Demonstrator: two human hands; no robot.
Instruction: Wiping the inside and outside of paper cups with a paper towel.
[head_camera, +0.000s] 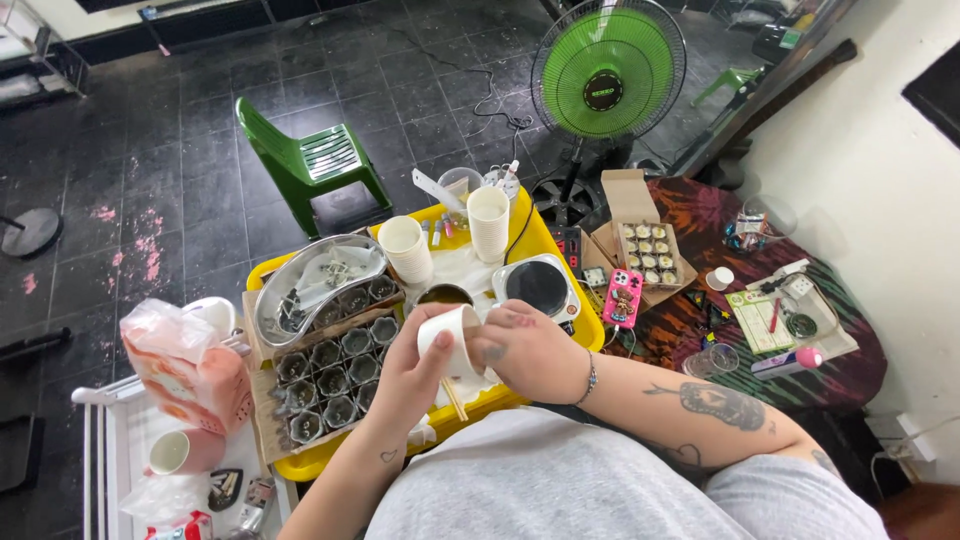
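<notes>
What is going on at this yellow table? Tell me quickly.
A person holds a small white paper cup tilted on its side over the yellow table. The left hand grips it with a wooden stick, and the right hand works at its rim. A cardboard tray of small dark cups sits beside them, with stacks of paper cups behind.

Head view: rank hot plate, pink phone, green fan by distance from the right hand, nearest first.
From the right hand:
1. Hot plate, on the yellow tray just beyond the hand.
2. Pink phone, off to the right on the patterned cloth.
3. Green fan, standing on the floor, far back.
</notes>
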